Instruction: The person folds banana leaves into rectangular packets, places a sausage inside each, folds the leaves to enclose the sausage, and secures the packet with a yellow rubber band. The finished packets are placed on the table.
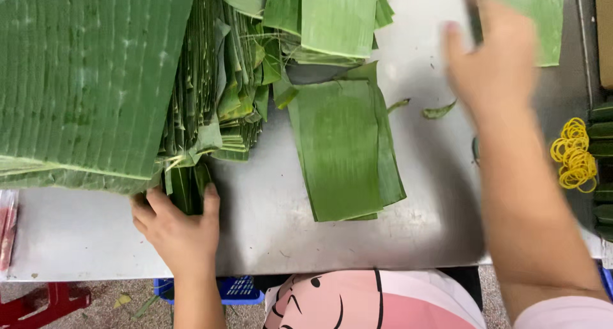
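My left hand (179, 230) grips the near edge of a thick stack of green banana leaves (83, 80) on a steel table (83, 239); its thumb and fingers wrap a folded bundle of leaf strips (188, 188). My right hand (495, 61) is blurred, reaching out over the far right of the table toward a leaf piece (539, 16) at the top edge; whether it touches the leaf is unclear. A few cut leaf rectangles (341, 147) lie stacked in the middle between my arms.
More cut leaves (335, 19) sit at the top centre. Yellow rubber bands (575, 153) are piled at the right, beside dark green wrapped bundles (603, 169). Small leaf scraps (439, 111) lie loose. A blue crate (239, 289) and a red stool (45, 300) stand below the table edge.
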